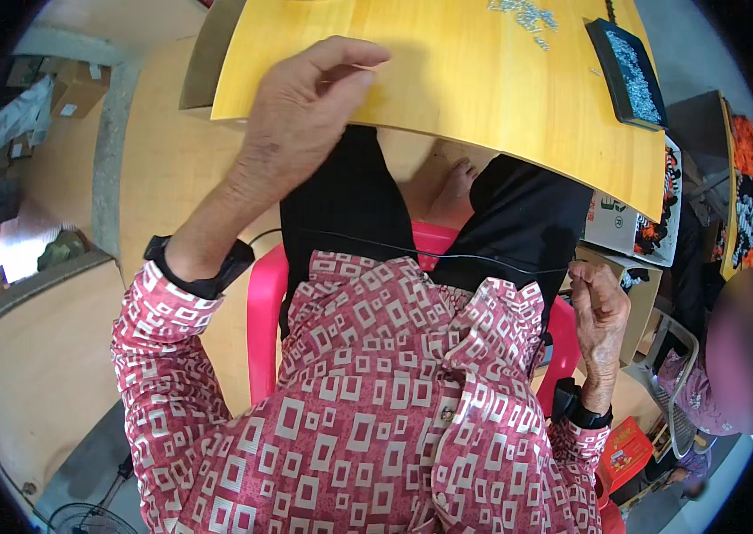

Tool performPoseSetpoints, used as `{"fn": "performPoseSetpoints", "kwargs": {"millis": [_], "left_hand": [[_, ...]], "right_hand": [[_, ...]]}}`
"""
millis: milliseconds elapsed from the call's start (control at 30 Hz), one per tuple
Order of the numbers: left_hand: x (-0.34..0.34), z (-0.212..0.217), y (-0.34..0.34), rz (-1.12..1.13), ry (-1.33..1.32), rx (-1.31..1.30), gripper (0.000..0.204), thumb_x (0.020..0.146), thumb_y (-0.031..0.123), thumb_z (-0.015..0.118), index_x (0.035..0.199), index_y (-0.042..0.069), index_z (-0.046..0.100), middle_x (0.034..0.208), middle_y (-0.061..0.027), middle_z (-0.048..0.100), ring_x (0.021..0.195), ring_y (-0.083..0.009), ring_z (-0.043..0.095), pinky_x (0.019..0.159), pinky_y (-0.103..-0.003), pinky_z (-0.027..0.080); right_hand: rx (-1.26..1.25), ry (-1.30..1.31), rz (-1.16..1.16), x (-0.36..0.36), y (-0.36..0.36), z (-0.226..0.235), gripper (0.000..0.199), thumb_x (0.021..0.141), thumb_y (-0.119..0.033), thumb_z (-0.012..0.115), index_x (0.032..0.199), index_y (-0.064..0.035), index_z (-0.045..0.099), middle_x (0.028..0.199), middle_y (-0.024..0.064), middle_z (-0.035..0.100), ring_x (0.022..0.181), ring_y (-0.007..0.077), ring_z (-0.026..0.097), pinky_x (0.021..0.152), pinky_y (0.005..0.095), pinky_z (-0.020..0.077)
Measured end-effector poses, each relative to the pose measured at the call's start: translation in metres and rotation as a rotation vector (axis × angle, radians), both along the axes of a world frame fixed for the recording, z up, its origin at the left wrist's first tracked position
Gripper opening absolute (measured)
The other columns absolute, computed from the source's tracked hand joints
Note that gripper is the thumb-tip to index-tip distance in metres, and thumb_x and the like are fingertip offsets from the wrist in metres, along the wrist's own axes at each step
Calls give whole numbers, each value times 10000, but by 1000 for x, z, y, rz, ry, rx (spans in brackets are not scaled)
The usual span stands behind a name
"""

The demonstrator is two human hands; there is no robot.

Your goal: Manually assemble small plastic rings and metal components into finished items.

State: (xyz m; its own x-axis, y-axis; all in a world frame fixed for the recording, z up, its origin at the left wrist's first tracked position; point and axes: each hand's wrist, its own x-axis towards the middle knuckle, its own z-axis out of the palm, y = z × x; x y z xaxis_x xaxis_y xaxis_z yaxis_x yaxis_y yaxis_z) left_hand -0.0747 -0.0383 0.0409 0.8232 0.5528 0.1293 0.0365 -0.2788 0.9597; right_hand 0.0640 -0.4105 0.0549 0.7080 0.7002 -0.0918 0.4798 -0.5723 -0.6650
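Observation:
My left hand [310, 116] is raised over the near edge of the yellow table [448, 80]. Its thumb and forefinger bend toward each other in a pinch. Whatever lies between those fingertips is too small to make out. Low at the right, beside my thigh, my right hand [602, 303] has its fingers pressed together at a thin black cord [483, 258]. From there the cord runs slackly across my lap to the black band [199, 270] on my left wrist. Another black band [579, 405] circles my right wrist.
Small shiny pale pieces [528, 16] lie loose at the table's far side. A black tray [627, 76] full of similar pieces sits at its right edge. A white box [617, 222] with orange and black items stands beyond. At right are a red box [626, 454] and another person [715, 392].

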Motion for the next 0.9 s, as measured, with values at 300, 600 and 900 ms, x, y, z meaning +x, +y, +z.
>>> {"fn": "performPoseSetpoints", "kwargs": {"millis": [300,600,900], "left_hand": [[-56,14,39,16,213,113,215,986,102,597,1157,-11,660,1049,-44,689,996,-113,639,898,-242,498],[-40,-12,35,-14,140,-161,185,945,55,601,1093,-35,667,964,-47,699,907,-104,642,841,-248,513],[-20,5,32,18,151,-143,180,959,77,602,1084,-34,666,982,-41,690,940,-110,636,889,-251,505]], "right_hand": [[39,-116,121,3,39,20,147,852,89,595,976,39,656,864,135,651,772,228,650,704,309,513],[152,-82,239,16,92,28,154,832,62,590,970,32,651,876,185,642,832,356,651,745,375,525],[196,-275,339,50,139,35,138,821,3,613,948,-12,663,833,175,617,831,370,635,739,414,522]]}}
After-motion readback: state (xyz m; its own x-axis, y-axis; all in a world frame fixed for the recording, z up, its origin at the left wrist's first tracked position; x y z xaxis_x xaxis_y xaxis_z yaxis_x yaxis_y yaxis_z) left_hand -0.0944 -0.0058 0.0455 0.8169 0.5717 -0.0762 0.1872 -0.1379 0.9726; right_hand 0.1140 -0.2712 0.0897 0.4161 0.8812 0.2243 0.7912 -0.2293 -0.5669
